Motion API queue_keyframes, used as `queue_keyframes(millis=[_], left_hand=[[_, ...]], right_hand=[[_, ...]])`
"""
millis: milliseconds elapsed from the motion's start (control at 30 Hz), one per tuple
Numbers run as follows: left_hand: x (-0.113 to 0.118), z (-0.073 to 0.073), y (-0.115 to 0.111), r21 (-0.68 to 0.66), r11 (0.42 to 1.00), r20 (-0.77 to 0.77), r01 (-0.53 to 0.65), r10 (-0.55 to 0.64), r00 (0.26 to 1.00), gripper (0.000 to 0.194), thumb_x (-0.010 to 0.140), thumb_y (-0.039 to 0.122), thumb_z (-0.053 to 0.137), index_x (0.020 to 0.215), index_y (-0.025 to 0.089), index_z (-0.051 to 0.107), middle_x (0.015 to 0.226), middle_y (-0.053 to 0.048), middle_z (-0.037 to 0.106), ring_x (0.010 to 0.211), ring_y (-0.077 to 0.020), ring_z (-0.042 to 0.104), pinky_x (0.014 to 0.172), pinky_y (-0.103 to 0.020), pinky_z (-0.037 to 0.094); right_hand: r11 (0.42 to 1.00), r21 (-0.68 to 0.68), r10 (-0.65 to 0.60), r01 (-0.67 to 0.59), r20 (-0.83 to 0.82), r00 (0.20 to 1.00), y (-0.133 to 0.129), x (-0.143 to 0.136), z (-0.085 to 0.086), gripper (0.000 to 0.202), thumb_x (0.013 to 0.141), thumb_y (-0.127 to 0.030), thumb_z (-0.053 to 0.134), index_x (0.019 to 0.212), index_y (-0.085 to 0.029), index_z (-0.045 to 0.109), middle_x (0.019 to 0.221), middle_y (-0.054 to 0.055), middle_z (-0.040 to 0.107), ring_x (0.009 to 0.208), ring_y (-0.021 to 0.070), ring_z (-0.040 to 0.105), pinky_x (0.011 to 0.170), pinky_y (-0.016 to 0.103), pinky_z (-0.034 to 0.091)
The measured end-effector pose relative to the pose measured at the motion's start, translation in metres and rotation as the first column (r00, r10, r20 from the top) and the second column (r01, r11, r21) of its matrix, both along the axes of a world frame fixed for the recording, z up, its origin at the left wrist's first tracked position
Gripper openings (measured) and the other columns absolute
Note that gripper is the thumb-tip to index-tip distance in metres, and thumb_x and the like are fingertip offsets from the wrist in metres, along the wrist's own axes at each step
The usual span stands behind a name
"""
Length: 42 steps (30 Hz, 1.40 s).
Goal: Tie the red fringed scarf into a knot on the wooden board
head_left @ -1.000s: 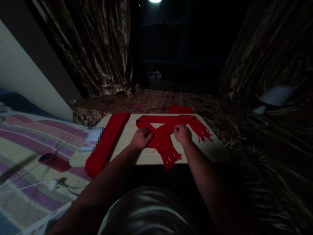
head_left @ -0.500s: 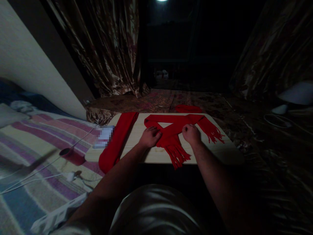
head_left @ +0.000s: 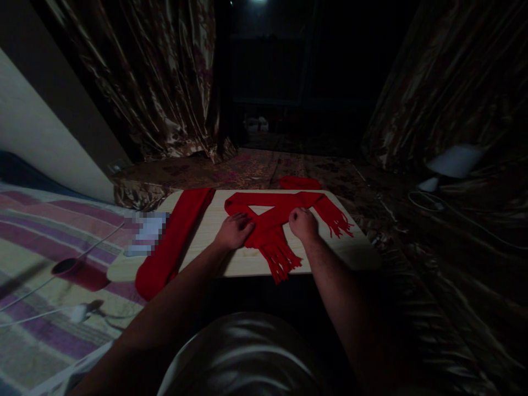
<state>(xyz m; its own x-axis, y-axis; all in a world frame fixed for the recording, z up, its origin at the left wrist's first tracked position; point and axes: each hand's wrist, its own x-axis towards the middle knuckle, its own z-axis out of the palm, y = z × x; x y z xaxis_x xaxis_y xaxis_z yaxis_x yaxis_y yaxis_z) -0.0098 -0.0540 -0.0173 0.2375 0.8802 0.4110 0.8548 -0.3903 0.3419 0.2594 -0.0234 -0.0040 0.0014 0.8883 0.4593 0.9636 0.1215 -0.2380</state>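
Observation:
A red knitted scarf (head_left: 270, 220) with fringed ends lies crossed over itself on a pale wooden table (head_left: 247, 264). One fringe hangs toward the table's near edge, the other points right. My left hand (head_left: 235, 231) rests on the left edge of the crossing, fingers lying over the cloth and thumb apart. At the right edge of the crossing, my right hand (head_left: 304, 223) is closed, its curled fingers against the scarf. Left of both hands a long red folded cloth (head_left: 177, 242) runs from the far table edge over the near one.
A striped bed cover (head_left: 41, 236) lies to the left, with a dark red cylinder (head_left: 80, 274), white cables and a plug (head_left: 80, 313). Another red cloth piece (head_left: 300, 182) lies past the far table edge. A white lamp (head_left: 454, 161) stands at the right.
The whole view has shifted, so the table and hands appear further left. Both hands keep their places on the scarf, and the scarf's layout looks the same.

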Motion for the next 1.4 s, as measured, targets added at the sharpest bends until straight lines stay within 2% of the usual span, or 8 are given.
queue_keyframes(millis=[267,533,733,1167,1300,1400], left_hand=[[0.000,-0.002,0.001,0.036,0.999,0.012,0.013,-0.013,1.000,0.045,0.096,0.050,0.046,0.115,0.021,0.076,0.129,-0.011,0.069,0.124,-0.0276,0.062,0.112,-0.043,0.045],[0.000,0.001,0.000,0.003,1.000,-0.012,0.017,-0.017,1.000,0.050,0.097,0.050,0.044,0.119,0.018,0.075,0.132,-0.014,0.067,0.127,-0.0283,0.060,0.114,-0.044,0.042],[0.000,0.002,-0.001,-0.013,1.000,-0.006,-0.002,0.002,1.000,0.049,0.096,0.050,0.045,0.121,0.021,0.074,0.133,-0.011,0.067,0.128,-0.0286,0.059,0.113,-0.045,0.043],[0.000,-0.002,0.002,0.010,1.000,-0.010,0.006,-0.006,1.000,0.050,0.096,0.051,0.045,0.122,0.018,0.073,0.133,-0.014,0.066,0.127,-0.0298,0.059,0.111,-0.047,0.044],[0.001,-0.003,0.001,0.033,0.999,-0.007,0.005,-0.005,1.000,0.047,0.096,0.049,0.046,0.119,0.020,0.074,0.131,-0.013,0.068,0.126,-0.0291,0.060,0.110,-0.046,0.046],[0.001,-0.002,0.000,0.043,0.999,-0.003,0.004,-0.004,1.000,0.046,0.096,0.048,0.047,0.119,0.019,0.075,0.130,-0.013,0.068,0.125,-0.0287,0.061,0.110,-0.044,0.046]], right_hand=[[1.000,0.019,0.006,-0.006,0.010,1.000,0.000,0.001,-0.001,0.023,0.092,-0.023,0.049,0.088,-0.022,0.071,0.093,0.007,0.072,0.089,0.0204,0.062,0.075,0.029,0.040],[0.999,-0.037,-0.002,0.003,0.001,1.000,-0.002,-0.001,0.002,0.023,0.092,-0.022,0.049,0.091,-0.020,0.072,0.095,0.008,0.072,0.092,0.0202,0.063,0.080,0.029,0.041],[0.998,-0.057,-0.003,0.003,0.002,1.000,-0.004,-0.001,0.005,0.023,0.092,-0.021,0.050,0.093,-0.020,0.072,0.097,0.009,0.072,0.094,0.0207,0.063,0.081,0.029,0.041],[0.996,-0.087,0.001,0.001,0.014,1.000,-0.005,-0.002,0.007,0.025,0.095,-0.023,0.047,0.095,-0.020,0.071,0.100,0.009,0.071,0.098,0.0215,0.061,0.083,0.030,0.041],[0.996,-0.091,-0.011,0.012,0.016,1.000,-0.002,-0.004,0.014,0.025,0.096,-0.025,0.046,0.100,-0.021,0.071,0.105,0.009,0.072,0.101,0.0223,0.062,0.088,0.032,0.041],[0.993,-0.108,0.040,-0.037,0.030,0.999,0.006,-0.006,0.024,0.028,0.095,-0.021,0.045,0.106,-0.021,0.071,0.111,0.010,0.072,0.107,0.0229,0.061,0.092,0.033,0.041]])
